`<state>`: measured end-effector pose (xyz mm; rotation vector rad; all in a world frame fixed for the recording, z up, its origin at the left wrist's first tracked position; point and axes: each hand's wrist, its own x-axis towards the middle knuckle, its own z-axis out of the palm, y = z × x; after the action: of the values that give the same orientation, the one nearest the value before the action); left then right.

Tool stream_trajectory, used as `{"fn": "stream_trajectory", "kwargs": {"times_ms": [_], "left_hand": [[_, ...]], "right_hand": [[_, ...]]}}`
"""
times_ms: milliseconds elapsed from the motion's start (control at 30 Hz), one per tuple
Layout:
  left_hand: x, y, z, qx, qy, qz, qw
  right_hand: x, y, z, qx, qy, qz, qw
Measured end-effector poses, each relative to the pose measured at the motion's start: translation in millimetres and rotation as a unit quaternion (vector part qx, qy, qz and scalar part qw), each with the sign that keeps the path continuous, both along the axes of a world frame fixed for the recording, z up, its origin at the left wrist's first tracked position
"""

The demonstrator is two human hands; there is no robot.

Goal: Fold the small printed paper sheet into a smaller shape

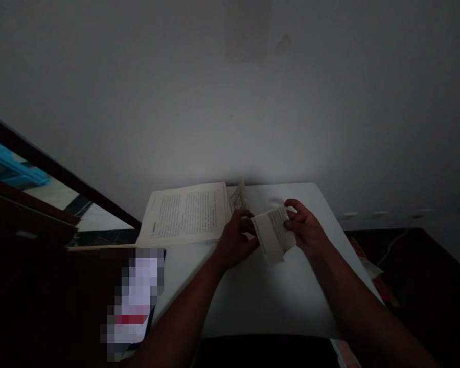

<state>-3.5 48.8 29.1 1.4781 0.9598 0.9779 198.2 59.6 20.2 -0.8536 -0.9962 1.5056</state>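
Observation:
A small piece of folded printed paper (273,232) is held up above the white table, its creased panels tilted and a flap hanging at the bottom. My right hand (305,229) pinches its right edge between thumb and fingers. At the left edge, my left hand (235,241) has its fingers curled and its thumb against the paper; part of those fingers is hidden behind it. Just beyond my left hand stands another folded paper piece (238,197) with a printed drawing, beside the open book (187,214), whose pages carry lines of text.
The white table (249,301) backs onto a grey wall (176,117). To the left, a blurred-out, phone-like object (136,299) lies on a dark surface. A dark slanted rail (61,168) runs along the left, with a blue item (15,166) beyond it. A cable (393,245) hangs at the right.

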Motion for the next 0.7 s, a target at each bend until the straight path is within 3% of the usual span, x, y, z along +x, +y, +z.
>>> {"fn": "stream_trajectory", "kwargs": {"times_ms": [167, 233, 333, 433, 567, 700], "left_hand": [[-10, 1, 2.9, 0.14, 0.067, -0.061, 0.986], [-11, 3, 3.8, 0.161, 0.08, -0.084, 0.98], [-12, 6, 2.6, 0.132, 0.062, -0.056, 0.988], [-13, 11, -1.5, 0.081, -0.001, 0.011, 0.997], [-15, 16, -5.6, 0.022, -0.072, 0.082, 0.994], [-14, 16, -5.1, -0.001, -0.062, 0.084, 0.995]], "right_hand": [[6, 4, -0.9, -0.067, -0.019, 0.047, 0.996], [7, 4, -1.8, -0.081, -0.026, 0.056, 0.995], [8, 5, -1.4, -0.062, -0.036, 0.021, 0.997], [11, 5, -1.5, -0.004, -0.038, -0.026, 0.999], [12, 3, -4.2, 0.084, -0.055, -0.015, 0.995], [5, 1, -5.2, 0.093, -0.132, -0.046, 0.986]]}}
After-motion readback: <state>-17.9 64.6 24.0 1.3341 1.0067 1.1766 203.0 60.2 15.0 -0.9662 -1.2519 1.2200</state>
